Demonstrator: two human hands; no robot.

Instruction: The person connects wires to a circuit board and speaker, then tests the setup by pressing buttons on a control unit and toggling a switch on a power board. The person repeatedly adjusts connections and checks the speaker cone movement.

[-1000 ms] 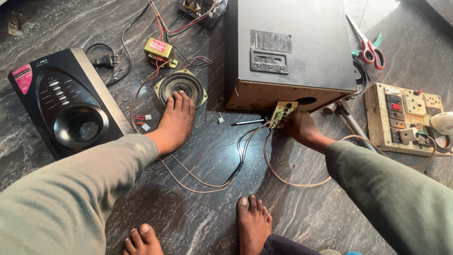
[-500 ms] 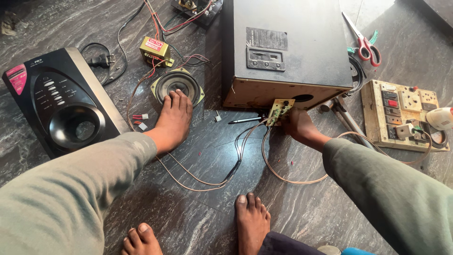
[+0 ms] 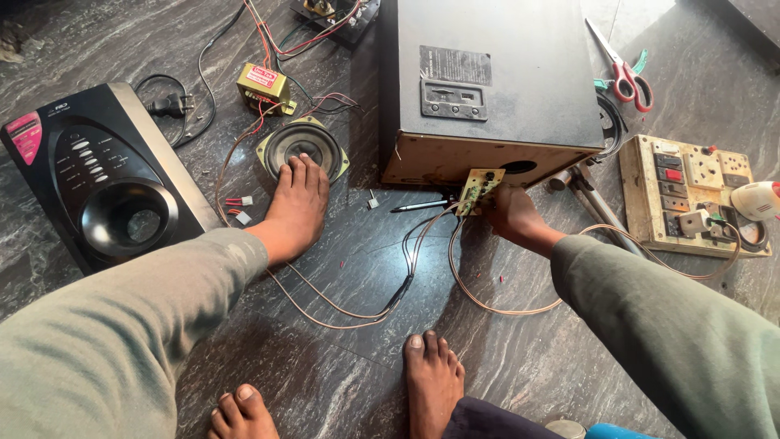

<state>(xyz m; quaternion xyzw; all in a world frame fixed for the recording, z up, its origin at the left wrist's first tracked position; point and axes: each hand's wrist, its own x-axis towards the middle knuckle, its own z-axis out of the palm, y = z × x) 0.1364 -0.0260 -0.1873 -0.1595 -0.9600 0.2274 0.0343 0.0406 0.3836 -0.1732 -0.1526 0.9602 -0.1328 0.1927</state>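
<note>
Little has shifted in the last second: my left hand [image 3: 296, 207] stays flat, fingers spread, on the speaker [image 3: 302, 146]. My right hand [image 3: 513, 215] keeps pinching the circuit board [image 3: 478, 189] against the cabinet [image 3: 487, 89], wires [image 3: 390, 297] trailing between both hands.

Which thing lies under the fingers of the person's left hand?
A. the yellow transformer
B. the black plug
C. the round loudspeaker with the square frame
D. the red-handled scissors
C: the left hand lies flat on the floor with its fingertips on the edge of the round loudspeaker, while the scissors, the transformer and the plug lie apart from it.
</note>
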